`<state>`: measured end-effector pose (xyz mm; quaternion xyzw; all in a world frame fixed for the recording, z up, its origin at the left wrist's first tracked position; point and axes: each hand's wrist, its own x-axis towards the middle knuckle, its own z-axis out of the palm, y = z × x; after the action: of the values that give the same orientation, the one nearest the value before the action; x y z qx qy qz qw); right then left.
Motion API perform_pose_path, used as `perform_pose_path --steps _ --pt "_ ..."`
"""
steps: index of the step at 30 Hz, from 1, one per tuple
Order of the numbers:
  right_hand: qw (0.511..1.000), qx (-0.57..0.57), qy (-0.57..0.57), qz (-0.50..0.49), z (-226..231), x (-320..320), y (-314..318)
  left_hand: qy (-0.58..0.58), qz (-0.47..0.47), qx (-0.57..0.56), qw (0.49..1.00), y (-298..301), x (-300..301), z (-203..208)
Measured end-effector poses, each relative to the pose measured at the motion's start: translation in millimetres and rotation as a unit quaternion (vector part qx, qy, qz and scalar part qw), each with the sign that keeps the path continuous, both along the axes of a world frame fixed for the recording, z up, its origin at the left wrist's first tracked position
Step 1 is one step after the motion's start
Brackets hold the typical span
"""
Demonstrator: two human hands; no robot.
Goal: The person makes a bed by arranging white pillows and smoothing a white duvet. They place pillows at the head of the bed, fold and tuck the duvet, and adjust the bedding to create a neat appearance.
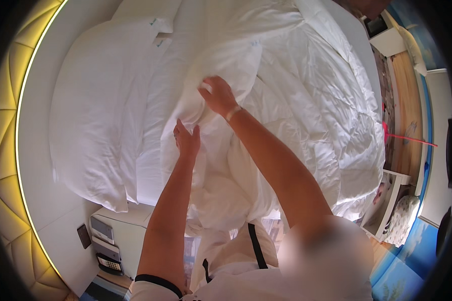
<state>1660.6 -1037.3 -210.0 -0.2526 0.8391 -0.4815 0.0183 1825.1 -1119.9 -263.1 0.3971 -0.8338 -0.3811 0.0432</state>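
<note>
A rumpled white duvet (306, 125) spreads over the bed in front of me, with a raised fold running toward my body. Over the near part of that fold is my left hand (187, 140), its thumb and fingers apart and nothing seen between them. Farther away and to the right, my right hand (220, 95) hovers at or just over the cloth, its fingers bent and the thumb separate. Whether either palm touches the fabric cannot be made out. Left of the duvet lies a large white pillow (100, 115) on the white sheet (153, 150).
A padded yellow headboard (5, 165) with a light strip borders the left side. At lower left, a bedside cabinet (130, 220) stands beside a telephone (109, 263). On the right are a white-framed stand (389, 205) and a red stick (412, 139).
</note>
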Motion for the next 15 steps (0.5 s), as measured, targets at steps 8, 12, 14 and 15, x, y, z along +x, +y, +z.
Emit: perform_pose_path --steps 8,12,14,15 --pt "0.902 0.216 -0.310 -0.209 -101 58 118 0.117 -0.177 -0.014 0.977 34 -3 -7" --pt "0.942 0.086 -0.306 -0.109 -94 89 94 0.055 -0.101 0.080 0.990 62 -21 -2" --pt "0.953 0.004 -0.284 -0.101 -62 94 96 -0.016 -0.149 0.078 0.986 55 -32 13" --pt "0.951 -0.017 -0.289 -0.106 -49 91 101 -0.049 -0.174 0.074 0.981 49 -36 21"
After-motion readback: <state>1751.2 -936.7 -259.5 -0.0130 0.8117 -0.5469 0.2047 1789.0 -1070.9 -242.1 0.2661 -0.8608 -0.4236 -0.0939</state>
